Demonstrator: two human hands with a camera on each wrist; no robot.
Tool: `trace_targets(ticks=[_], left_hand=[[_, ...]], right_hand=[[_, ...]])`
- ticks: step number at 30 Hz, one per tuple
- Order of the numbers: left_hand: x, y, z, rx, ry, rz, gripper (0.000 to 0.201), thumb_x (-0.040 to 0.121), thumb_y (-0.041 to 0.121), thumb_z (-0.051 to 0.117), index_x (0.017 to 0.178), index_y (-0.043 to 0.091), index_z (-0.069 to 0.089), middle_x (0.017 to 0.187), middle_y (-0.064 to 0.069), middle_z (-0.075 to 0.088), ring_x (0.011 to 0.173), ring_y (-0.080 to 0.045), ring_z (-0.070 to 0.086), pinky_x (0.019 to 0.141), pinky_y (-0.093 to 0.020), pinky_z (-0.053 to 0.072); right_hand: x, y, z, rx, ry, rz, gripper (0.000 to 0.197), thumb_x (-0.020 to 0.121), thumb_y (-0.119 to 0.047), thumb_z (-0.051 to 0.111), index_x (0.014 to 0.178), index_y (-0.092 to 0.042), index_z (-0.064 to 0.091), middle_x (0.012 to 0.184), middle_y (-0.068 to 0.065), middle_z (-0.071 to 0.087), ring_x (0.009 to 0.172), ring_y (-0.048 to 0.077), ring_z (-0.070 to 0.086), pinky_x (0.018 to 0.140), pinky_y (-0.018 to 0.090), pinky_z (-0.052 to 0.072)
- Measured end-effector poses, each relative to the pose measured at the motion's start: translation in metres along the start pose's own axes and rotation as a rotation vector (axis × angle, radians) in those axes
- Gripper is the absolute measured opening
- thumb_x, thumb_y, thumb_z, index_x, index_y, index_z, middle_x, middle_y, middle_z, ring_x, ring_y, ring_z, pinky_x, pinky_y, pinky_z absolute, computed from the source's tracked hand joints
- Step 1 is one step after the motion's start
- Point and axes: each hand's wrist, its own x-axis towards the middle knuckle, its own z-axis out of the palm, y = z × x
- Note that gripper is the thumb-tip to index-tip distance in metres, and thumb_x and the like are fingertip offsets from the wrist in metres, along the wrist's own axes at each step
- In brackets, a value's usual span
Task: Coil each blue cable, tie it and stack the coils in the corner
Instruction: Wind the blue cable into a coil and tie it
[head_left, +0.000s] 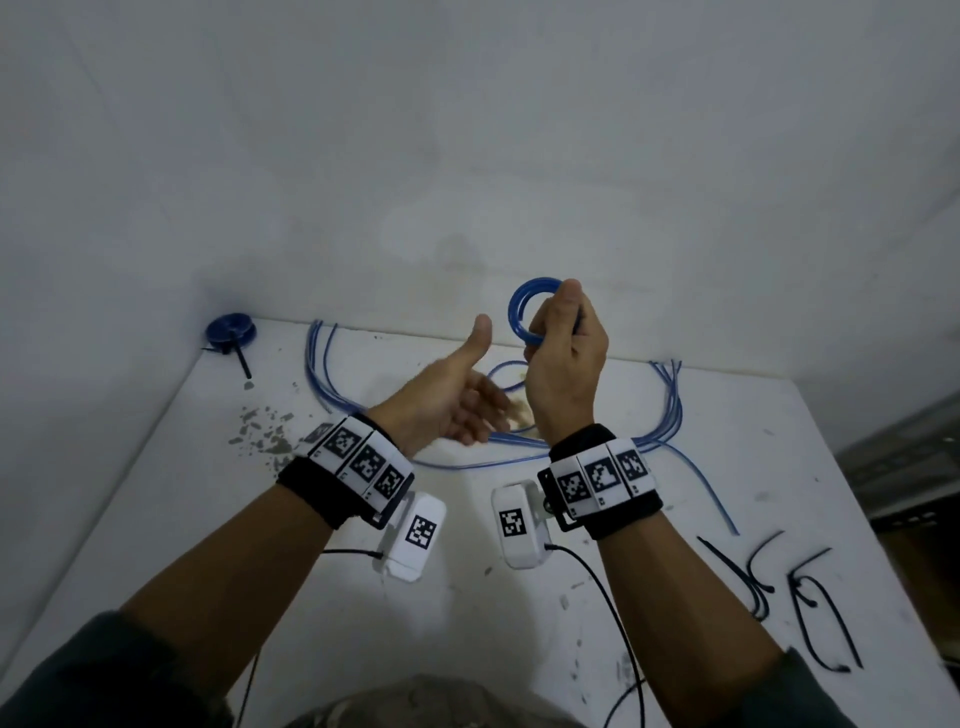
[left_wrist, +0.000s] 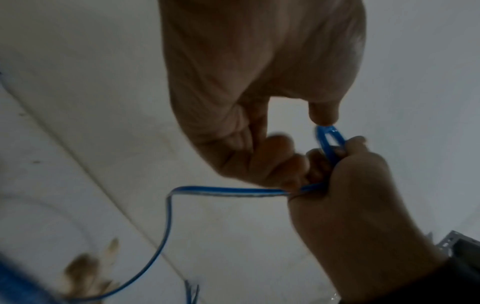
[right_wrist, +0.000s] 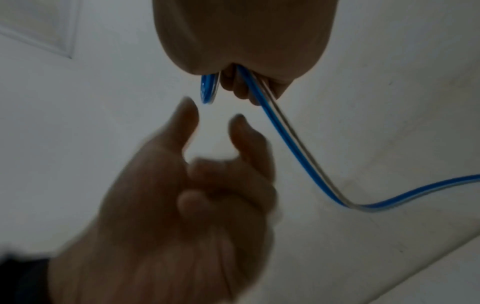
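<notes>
Near right: black ties (head_left: 810, 597) unused. Left hand (head_left: 452, 410) loosely curled, empty. Right hand (head_left: 563, 364) grips small coil (head_left: 527, 312) (tail (left_wrist: 166, 226) trailing). Loosen that grip untied and it springs open. Finished coil (head_left: 231, 330) far-left corner.

R hand (head_left: 563, 358) raised, fisted; L hand (head_left: 457, 400) beside, thumb up, fingers loose.

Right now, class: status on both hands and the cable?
Right hand grips the blue coil, tail trailing. Left hand open, holding nothing. One tied coil in the corner. Nothing in the way.
</notes>
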Motion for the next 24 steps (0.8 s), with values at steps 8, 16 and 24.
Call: trace_targets(ticks=[8,16,24], left_hand=[[0.016,0.006,0.001,-0.451,0.281,0.207,0.013,0.091,-0.002,0.06,0.104,-0.004,0.061,0.086,-0.017,0.072,0.079,-0.027,0.071,0.073,-0.032,0.06],[0.01,0.027,-0.015,0.077,0.312,0.426,0.018,0.095,0.003,0.054,0.104,0.006,0.069,0.085,-0.008,0.074,0.069,-0.018,0.068,0.069,-0.031,0.057],[0.011,0.016,-0.016,0.329,-0.005,0.374,0.025,0.101,0.007,0.05,0.117,0.009,0.069,0.094,-0.012,0.075,0.082,-0.02,0.072,0.082,-0.03,0.058]], right_hand=[[-0.01,0.009,-0.006,-0.125,-0.018,0.003,0.042,0.107,-0.024,0.036,0.073,-0.002,0.042,0.065,0.006,0.036,0.056,0.007,0.032,0.053,0.016,0.03],[-0.019,0.028,-0.033,-0.375,-0.309,0.075,0.042,0.106,-0.029,0.04,0.072,-0.006,0.048,0.065,0.004,0.042,0.059,0.008,0.034,0.055,0.02,0.03],[-0.015,0.032,-0.044,-0.434,-0.605,0.127,0.045,0.106,-0.035,0.038,0.083,-0.001,0.056,0.067,-0.002,0.047,0.059,0.004,0.039,0.059,0.027,0.036]])
